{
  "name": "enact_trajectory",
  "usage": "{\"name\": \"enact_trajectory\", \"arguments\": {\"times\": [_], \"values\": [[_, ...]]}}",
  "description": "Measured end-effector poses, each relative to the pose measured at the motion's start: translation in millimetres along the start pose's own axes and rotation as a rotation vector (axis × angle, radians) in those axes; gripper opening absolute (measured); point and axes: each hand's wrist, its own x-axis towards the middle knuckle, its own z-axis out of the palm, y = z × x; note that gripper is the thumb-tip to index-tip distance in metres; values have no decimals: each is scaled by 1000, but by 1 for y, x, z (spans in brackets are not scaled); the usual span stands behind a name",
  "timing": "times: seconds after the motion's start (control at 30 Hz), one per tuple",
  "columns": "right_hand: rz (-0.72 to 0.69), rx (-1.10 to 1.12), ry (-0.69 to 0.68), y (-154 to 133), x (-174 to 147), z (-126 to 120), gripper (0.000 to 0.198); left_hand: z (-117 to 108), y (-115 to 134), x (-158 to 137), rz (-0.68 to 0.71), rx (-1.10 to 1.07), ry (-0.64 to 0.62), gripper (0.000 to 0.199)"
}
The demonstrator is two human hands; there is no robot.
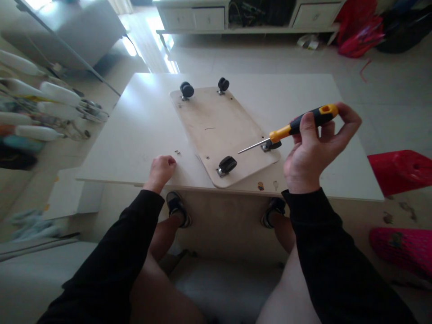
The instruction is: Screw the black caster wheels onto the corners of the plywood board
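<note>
My right hand point(312, 150) grips a yellow and black screwdriver point(305, 122) by its handle, its shaft slanting down to the left over the board. Below the tip lies a pale wooden board point(216, 121) with casters facing up: a near caster point(227, 165), a right caster point(271, 145), and two far ones point(186, 90) point(223, 84). Left of the board, my left hand point(162, 170) rests on the table with its fingers curled closed; whatever is inside is hidden. Just beyond it are a few small screws point(177, 152).
The board lies on a white table point(135, 126), whose near edge faces my knees. Small stickers point(260, 186) mark that edge. A red stool-like object point(400, 171) stands at the right. White bottle-shaped items point(38, 132) are at the left, and a white cabinet point(209, 18) stands beyond the table.
</note>
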Motion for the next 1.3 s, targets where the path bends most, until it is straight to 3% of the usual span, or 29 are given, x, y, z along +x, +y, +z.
{"name": "enact_trajectory", "arguments": {"times": [0.33, 0.43, 0.63, 0.8, 1.0, 1.3], "values": [[58, 20, 58, 1, 6, -3, 44, -5, 19, -6, -35, -130, -73, 4], [67, -12, 46, 13, 12, -11, 41, -15, 24, -6, -30, -195, -30, 4], [146, 52, 82, 30, 12, -15, 45, -35, 45, -18, 25, -612, 54, 19], [184, 87, 59, 29, 5, -8, 44, -28, 71, -28, -39, -965, -37, 29], [194, 130, 22, 26, -6, 0, 52, -13, 101, -33, -48, -1357, -162, 25], [272, 144, 9, 7, -25, 21, 56, -7, 115, -36, 14, -1538, -284, 23]]}}
